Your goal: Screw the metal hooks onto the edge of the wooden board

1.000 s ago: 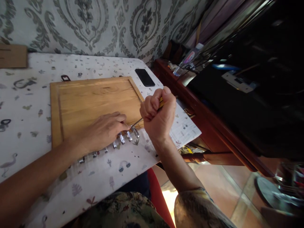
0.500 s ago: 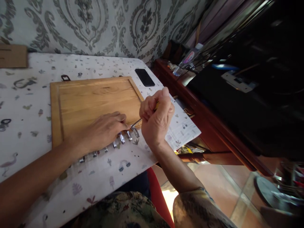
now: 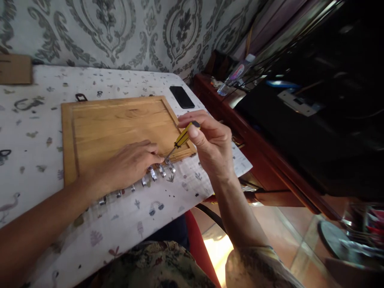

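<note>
Over the board (image 3: 120, 122), right hand (image 3: 214, 146) grip pinches a screwdriver (image 3: 181, 139); left hand (image 3: 129, 166) lies open.

A white table (image 3: 36, 132) with small printed figures fills the left. A black phone (image 3: 182, 97) lies flat at its one o'clock, a brown cardboard piece (image 3: 15, 69) at ten o'clock, and a small black loop (image 3: 81, 97) near eleven. Damask wallpaper (image 3: 120, 32) stands behind at twelve. A dark wooden sideboard (image 3: 264, 148) sits at three, with a plastic bottle (image 3: 235, 76) lying on it.
</note>
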Demonstrator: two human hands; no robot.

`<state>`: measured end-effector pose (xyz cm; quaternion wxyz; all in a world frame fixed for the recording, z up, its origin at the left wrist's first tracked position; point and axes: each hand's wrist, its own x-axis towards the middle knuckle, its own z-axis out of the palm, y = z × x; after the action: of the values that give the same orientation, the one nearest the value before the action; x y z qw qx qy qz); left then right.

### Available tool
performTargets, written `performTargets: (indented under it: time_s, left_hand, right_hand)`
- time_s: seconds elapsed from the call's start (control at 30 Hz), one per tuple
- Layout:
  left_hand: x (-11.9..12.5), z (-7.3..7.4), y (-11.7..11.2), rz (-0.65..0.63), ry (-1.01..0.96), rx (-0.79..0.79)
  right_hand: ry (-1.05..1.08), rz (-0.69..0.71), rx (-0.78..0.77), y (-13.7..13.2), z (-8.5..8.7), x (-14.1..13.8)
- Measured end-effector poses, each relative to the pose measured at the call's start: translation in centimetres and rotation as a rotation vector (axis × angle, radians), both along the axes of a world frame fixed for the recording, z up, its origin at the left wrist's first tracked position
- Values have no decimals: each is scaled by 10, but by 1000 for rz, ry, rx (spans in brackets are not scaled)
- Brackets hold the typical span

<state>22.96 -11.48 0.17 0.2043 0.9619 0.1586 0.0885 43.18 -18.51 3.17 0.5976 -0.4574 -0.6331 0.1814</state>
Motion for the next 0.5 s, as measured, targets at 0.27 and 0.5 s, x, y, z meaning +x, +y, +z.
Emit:
performTargets:
  time_s: [0.27, 0.5]
  left_hand:
    - [0, 2, -1, 6, 15, -4]
    - [-1, 2, -1, -9, 6, 12]
  right_hand:
    - [188, 43, -177, -4, 3, 3]
    - [192, 148, -180, -9, 5, 12]
